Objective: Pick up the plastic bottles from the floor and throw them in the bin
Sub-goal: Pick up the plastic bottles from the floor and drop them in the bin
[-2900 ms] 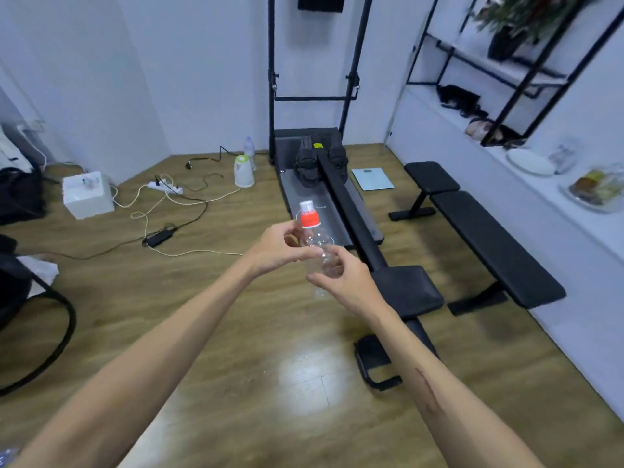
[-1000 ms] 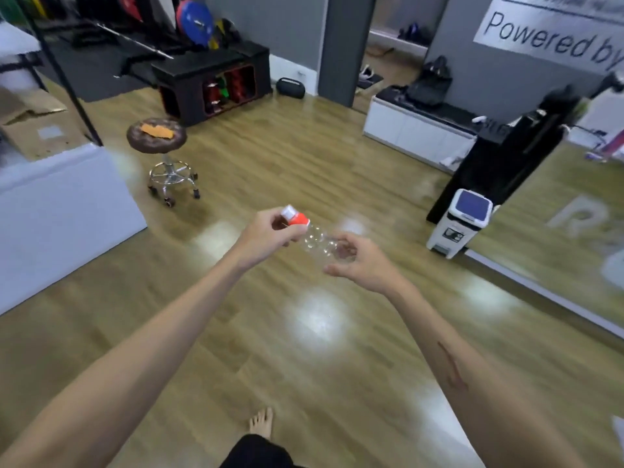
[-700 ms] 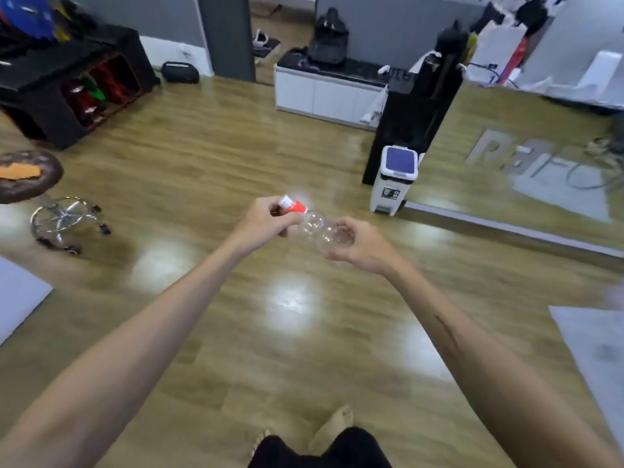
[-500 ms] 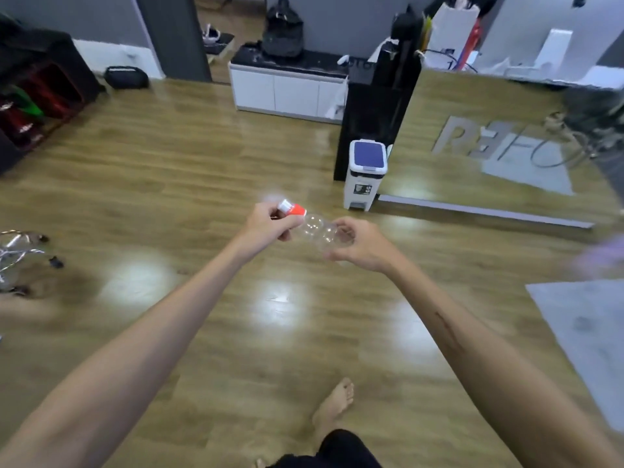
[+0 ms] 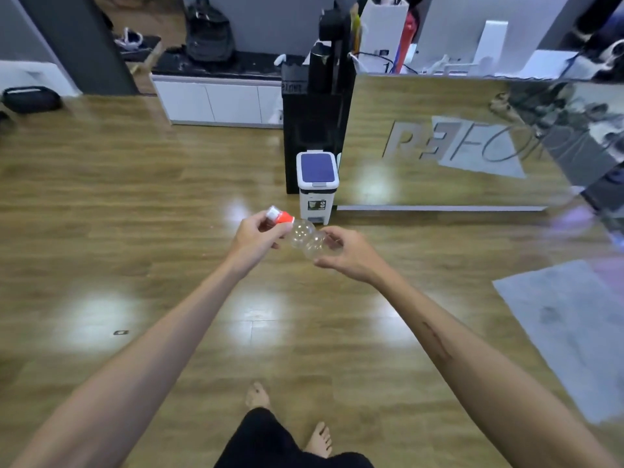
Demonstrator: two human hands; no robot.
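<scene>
Between the 2 outstretched hands, a clear plastic bottle is held off the floor, lying nearly level. Its long axis runs across the view from upper left to lower right, and the orange cap points left and slightly away. The left hand is closed by its fingertips around the cap and neck; the right hand is curled loosely around the base end, its fingers only partly closed. Beyond the hands, straight ahead and just right of the cap, a small white bin is seen standing on the wooden floor, its blue lid shut. Neither hand is clearly nearer to it. Judging from the shut lid, an opening step is likely needed before the bottle can be dropped in.
</scene>
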